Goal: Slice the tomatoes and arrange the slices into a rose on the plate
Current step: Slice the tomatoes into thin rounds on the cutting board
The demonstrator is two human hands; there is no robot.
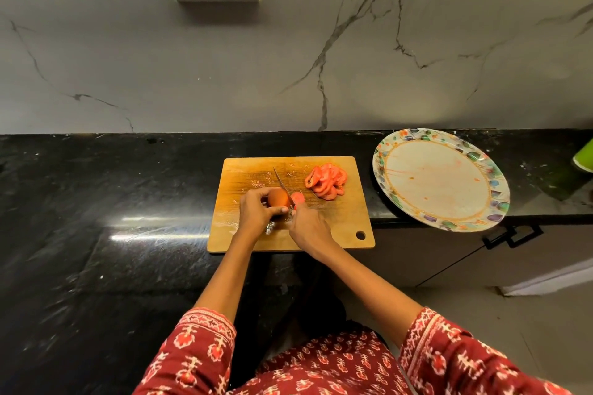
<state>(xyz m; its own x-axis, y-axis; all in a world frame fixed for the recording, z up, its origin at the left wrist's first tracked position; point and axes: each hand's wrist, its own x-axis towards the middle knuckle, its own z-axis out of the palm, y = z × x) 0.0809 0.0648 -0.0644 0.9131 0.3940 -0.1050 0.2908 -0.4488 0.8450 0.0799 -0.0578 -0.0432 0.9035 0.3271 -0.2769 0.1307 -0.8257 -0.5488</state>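
Slicing is under way on the wooden cutting board [333,228], which lies at the front edge of the black worktop [96,202], near its middle.

Left hand [256,212]: fingers curled over a whole tomato [278,197], pinning it to the board a little left of the board's centre. Right hand [309,228]: closed round the handle of a knife [284,184]. The two hands sit close together, almost touching at the thumbs.

Governing relation: the blade runs from the right hand away toward the board's far edge, slanting slightly left, and lies against the right-hand face of the tomato. One cut slice [298,197] lies just beside the blade on its right. The uncut fruit therefore lies to the left of the knife, under the left hand; judged from this, each further cut must step leftward toward the holding fingers. The left fingertips are near the blade, which is the evident risk.

A heap of finished slices [325,181] sits toward the board's far right corner. The patterned plate [497,176] stands well apart to the right, at the worktop's right end, overhanging the front edge; it carries only reddish smears, no slices. Arrangement has not begun.
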